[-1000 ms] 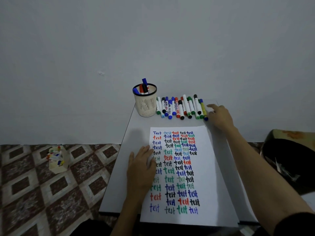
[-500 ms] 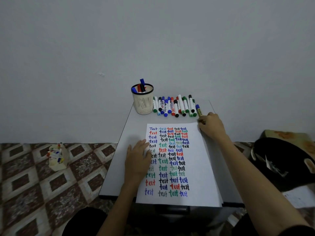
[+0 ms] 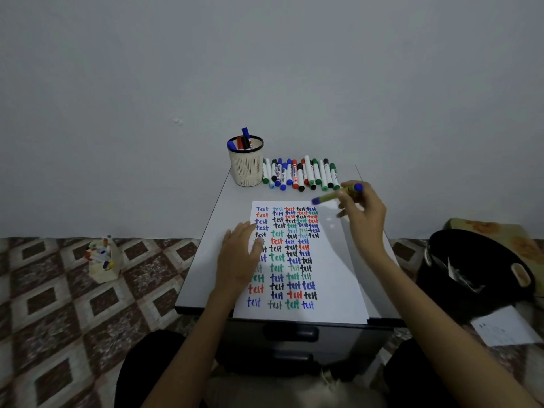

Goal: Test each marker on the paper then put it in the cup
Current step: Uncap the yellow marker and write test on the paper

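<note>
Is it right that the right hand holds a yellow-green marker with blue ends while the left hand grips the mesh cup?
Not quite. In the head view the left hand lies flat on the paper, apart from the mesh cup. The right hand does hold the yellow-green marker.

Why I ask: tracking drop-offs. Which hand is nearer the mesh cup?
Left. The left hand lies flat on the paper, in front of the mesh cup; the right hand, holding a blue-capped marker, is farther to the cup's right.

Grey cabinet (image 3: 232,200) stands against plain pale wall (image 3: 265,69). Brown diamond-tiled floor (image 3: 59,319) lies left of it, black bag (image 3: 471,275) right.
</note>
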